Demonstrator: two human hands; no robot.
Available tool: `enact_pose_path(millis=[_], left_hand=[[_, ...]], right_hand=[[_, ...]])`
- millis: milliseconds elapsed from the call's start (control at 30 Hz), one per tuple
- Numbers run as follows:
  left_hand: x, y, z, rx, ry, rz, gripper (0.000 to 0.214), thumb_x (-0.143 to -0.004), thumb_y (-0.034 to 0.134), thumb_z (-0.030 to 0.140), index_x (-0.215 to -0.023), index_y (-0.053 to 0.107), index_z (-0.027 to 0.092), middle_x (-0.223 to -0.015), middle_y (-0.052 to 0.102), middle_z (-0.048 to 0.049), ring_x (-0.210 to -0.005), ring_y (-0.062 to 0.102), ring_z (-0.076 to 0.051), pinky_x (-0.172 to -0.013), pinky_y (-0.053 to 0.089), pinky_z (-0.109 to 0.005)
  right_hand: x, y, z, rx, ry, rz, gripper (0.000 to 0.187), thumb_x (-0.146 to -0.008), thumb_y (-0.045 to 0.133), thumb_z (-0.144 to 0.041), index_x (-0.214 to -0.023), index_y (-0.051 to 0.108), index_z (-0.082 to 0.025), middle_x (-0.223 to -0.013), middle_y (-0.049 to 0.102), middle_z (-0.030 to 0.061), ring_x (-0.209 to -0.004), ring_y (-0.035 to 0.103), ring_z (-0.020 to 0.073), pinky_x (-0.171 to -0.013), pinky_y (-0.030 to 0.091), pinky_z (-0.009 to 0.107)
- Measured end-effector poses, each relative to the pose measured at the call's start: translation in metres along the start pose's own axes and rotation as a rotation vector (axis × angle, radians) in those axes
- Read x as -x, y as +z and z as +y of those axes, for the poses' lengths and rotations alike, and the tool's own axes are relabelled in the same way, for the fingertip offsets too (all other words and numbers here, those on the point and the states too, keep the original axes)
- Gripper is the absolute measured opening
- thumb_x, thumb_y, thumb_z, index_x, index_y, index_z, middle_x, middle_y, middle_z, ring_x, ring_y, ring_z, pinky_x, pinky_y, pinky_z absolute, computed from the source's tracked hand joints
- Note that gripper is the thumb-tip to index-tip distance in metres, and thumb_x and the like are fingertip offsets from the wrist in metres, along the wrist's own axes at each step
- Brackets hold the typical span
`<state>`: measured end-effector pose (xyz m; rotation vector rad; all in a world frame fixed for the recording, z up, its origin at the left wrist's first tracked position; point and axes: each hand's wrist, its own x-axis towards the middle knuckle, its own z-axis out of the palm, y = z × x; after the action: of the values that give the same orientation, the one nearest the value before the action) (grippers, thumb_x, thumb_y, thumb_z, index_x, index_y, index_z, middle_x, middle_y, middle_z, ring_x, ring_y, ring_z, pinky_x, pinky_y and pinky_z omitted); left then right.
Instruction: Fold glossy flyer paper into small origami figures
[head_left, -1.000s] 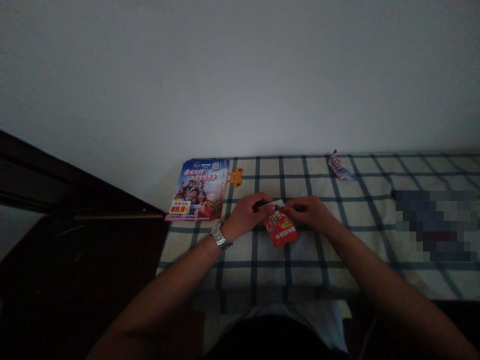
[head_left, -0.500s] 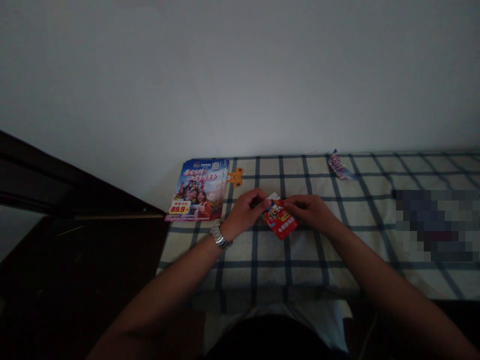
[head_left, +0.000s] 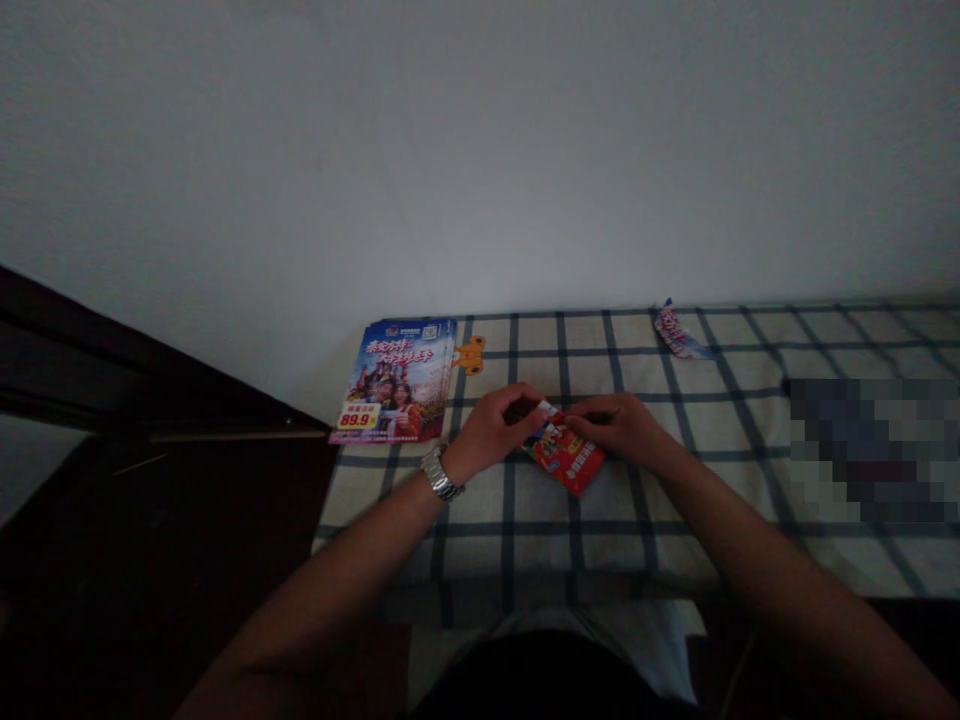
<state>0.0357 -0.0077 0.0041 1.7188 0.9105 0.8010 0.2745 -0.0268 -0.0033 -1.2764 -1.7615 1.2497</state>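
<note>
The left hand (head_left: 487, 432) and right hand (head_left: 619, 428) are curled nearly closed, their fingertips pinching the upper edge of a small red printed leaflet (head_left: 566, 455), which hangs tilted between them over a cream cloth-covered counter with dark blue checks (head_left: 645, 530). A stack of glossy blue leaflets (head_left: 394, 380) lies beyond the left hand, whose wrist wears a steel wristwatch (head_left: 440, 474).

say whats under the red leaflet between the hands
Around the red leaflet, the checked cream tablecloth shows. Whatever lies directly beneath the leaflet is covered by it and by the left hand and right hand, so cannot be seen.
</note>
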Motion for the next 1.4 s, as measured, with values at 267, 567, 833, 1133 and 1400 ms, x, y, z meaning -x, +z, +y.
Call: enact_pose_path(millis=[267, 567, 833, 1133, 1400], left_hand=[[0.0, -0.001, 0.0, -0.027, 0.03, 0.026, 0.032, -0.096, 0.063, 0.047, -0.086, 0.064, 0.017, -0.077, 0.063, 0.0004, -0.069, 0.056, -0.012, -0.063, 0.042, -0.022], [0.0, -0.001, 0.003, -0.032, 0.021, 0.101, 0.03, -0.096, 0.063, 0.046, -0.09, 0.064, 0.017, -0.076, 0.061, 0.0012, -0.069, 0.054, -0.012, -0.062, 0.041, -0.022], [0.002, 0.003, -0.002, -0.129, 0.047, 0.058, 0.023, -0.096, 0.063, 0.041, -0.096, 0.068, 0.018, -0.083, 0.067, -0.0003, -0.072, 0.06, -0.013, -0.064, 0.044, -0.023], [0.001, 0.003, 0.002, -0.118, 0.092, 0.07, 0.016, -0.095, 0.066, 0.034, -0.092, 0.072, 0.02, -0.088, 0.073, -0.0004, -0.08, 0.066, -0.014, -0.072, 0.048, -0.023], [0.001, 0.002, 0.002, -0.139, 0.06, 0.119, 0.019, -0.094, 0.066, 0.037, -0.093, 0.072, 0.019, -0.088, 0.073, -0.0013, -0.079, 0.066, -0.014, -0.07, 0.049, -0.024]], right_hand=[[-0.001, 0.002, -0.004, 0.047, -0.069, -0.022, 0.029, -0.094, 0.064, -0.044, -0.098, 0.079, -0.02, -0.085, 0.079, 0.0039, -0.072, 0.07, 0.0182, -0.062, 0.052, 0.027], [-0.001, 0.003, -0.003, 0.051, -0.096, 0.07, 0.027, -0.094, 0.065, -0.045, -0.094, 0.078, -0.021, -0.088, 0.079, 0.0035, -0.076, 0.072, 0.0195, -0.069, 0.056, 0.029], [0.001, 0.004, -0.006, 0.15, -0.137, 0.07, 0.024, -0.094, 0.064, -0.039, -0.088, 0.078, -0.02, -0.081, 0.077, 0.0028, -0.068, 0.067, 0.0167, -0.06, 0.049, 0.026], [0.001, 0.007, -0.007, 0.167, -0.16, 0.061, 0.026, -0.095, 0.062, -0.04, -0.094, 0.078, -0.02, -0.082, 0.077, 0.0028, -0.067, 0.066, 0.0152, -0.061, 0.048, 0.026], [0.0, 0.006, -0.01, 0.138, -0.111, 0.079, 0.031, -0.096, 0.061, -0.047, -0.095, 0.078, -0.02, -0.085, 0.078, 0.0033, -0.071, 0.068, 0.0176, -0.064, 0.05, 0.027]])
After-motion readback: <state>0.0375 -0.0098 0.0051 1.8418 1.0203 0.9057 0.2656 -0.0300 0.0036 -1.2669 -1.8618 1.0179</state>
